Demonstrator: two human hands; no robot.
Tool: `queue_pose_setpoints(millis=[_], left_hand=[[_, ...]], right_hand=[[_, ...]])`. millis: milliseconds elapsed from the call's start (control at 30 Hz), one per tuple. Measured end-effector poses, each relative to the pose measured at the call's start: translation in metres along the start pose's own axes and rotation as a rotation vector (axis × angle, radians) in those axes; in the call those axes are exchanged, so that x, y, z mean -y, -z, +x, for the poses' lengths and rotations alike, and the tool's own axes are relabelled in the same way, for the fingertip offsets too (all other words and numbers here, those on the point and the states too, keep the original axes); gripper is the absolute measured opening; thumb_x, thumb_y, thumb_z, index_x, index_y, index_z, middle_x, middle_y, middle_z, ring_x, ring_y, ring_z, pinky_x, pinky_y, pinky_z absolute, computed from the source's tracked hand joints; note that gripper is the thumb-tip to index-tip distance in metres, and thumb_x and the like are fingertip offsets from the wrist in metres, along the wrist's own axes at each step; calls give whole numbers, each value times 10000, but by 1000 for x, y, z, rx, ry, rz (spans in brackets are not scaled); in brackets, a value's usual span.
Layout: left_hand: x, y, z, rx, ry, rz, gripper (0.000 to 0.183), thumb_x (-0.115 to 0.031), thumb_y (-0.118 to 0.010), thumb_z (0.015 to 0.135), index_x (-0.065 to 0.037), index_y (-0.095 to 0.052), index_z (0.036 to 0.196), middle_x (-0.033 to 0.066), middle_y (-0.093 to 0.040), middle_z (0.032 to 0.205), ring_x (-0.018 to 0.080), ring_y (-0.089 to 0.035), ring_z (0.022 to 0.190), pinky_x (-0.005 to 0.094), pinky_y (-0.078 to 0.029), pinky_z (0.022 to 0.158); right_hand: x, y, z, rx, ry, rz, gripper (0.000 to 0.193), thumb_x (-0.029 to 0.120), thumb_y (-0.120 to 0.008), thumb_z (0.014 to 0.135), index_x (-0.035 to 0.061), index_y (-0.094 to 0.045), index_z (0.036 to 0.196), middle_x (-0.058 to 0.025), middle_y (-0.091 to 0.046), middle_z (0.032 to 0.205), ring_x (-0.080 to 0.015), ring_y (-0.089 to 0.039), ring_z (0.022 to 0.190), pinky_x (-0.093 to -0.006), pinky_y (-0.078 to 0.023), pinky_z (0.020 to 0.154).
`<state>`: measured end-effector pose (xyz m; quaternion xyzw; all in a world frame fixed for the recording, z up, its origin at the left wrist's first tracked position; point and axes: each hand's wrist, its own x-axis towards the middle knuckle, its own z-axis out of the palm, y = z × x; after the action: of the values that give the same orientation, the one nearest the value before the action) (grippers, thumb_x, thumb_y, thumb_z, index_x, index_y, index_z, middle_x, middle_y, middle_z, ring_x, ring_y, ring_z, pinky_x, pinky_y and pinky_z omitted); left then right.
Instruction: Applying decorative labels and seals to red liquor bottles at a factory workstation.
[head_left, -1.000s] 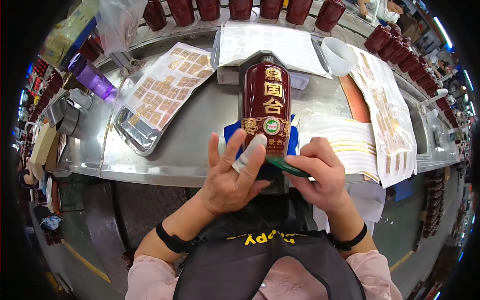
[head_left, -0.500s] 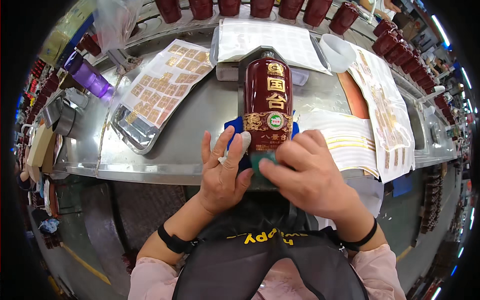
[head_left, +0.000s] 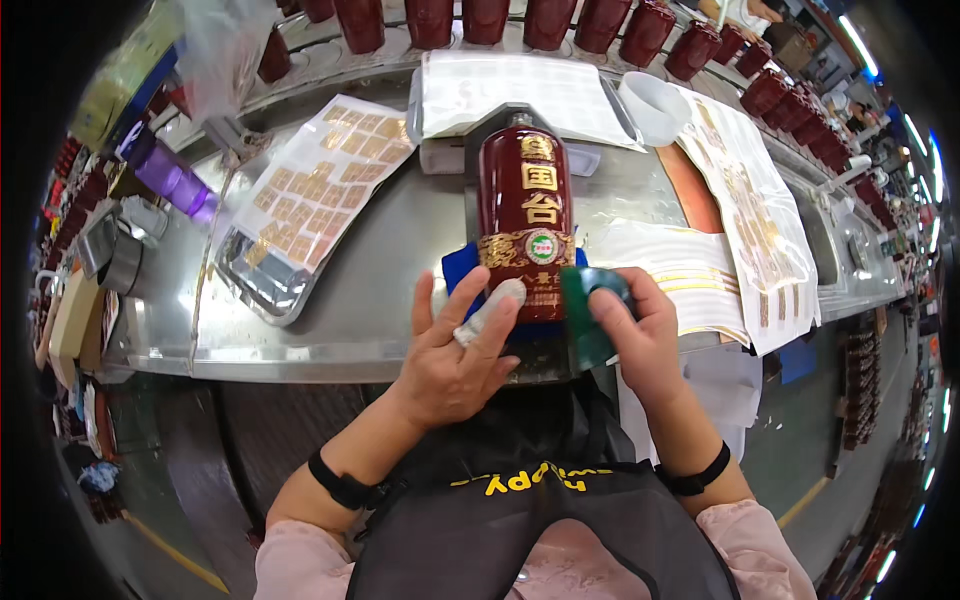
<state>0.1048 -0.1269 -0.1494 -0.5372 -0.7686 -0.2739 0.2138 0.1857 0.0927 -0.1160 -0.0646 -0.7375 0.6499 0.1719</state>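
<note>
At the near edge of the steel bench (head_left: 300, 348), the dark red bottle (head_left: 500, 215) lies face up or leaning back, its neck pointing away from the person, its lower part over a blue cloth (head_left: 459, 268). Just right of its base, the right hand (head_left: 648, 345) grasps a flat green piece (head_left: 585, 335) between thumb and fingers, the piece blurred and tilted on edge. The left hand (head_left: 452, 358) is loose and spread, clutching nothing; its fingertip with a white cover (head_left: 506, 291) reaches over the bottle's lower front, though whether it presses there cannot be told. If the green edge meets the surface at a steep angle, it could scuff the gold print or lift the rim of the round emblem (head_left: 541, 246); if the left fingers bear down unevenly, the smooth, rounded body could roll or slide on the soft cloth. The bottle looks glossy and hard, with bright highlights along its shoulders, while the cloth seems rumpled and pliant. To the left, a thin sheet of small gold squares (head_left: 325, 185) overhangs a shiny metal tray (head_left: 262, 282); to the right, curling white strips (head_left: 660, 262) fan out, light enough that a careless right elbow might drag them askew.
</note>
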Motion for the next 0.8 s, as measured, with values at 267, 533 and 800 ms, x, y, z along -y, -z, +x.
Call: queue_pose_setpoints(millis=[267,533,800], left_hand=[[20,19,34,208,-160,171,557,-521,-530,910,-217,-483,1374,31,-563,1364,336,-280,1423,623,27,1147],[11,4,65,210,-361,165,461,-382,-632,831,-200,-561,1249,-9,-636,1194,238,-429,1337,593,-16,1167],[7,-2,18,-53,-81,87,481,-233,-668,850,-81,-557,1293,158,-600,1273,419,-413,1326,624,-98,1146]], right_hand=[[-12,15,-3,-203,-216,482,144,125,-630,936,18,-569,1011,-13,-632,890,-55,-581,763,-211,-506,685],[-10,20,-2,-143,-192,422,135,132,-623,946,18,-581,1006,4,-623,886,-41,-564,779,-214,-500,686],[10,17,4,171,659,-595,358,15,-754,662,83,-665,1003,-94,-582,909,-299,-538,849,-404,-425,757]])
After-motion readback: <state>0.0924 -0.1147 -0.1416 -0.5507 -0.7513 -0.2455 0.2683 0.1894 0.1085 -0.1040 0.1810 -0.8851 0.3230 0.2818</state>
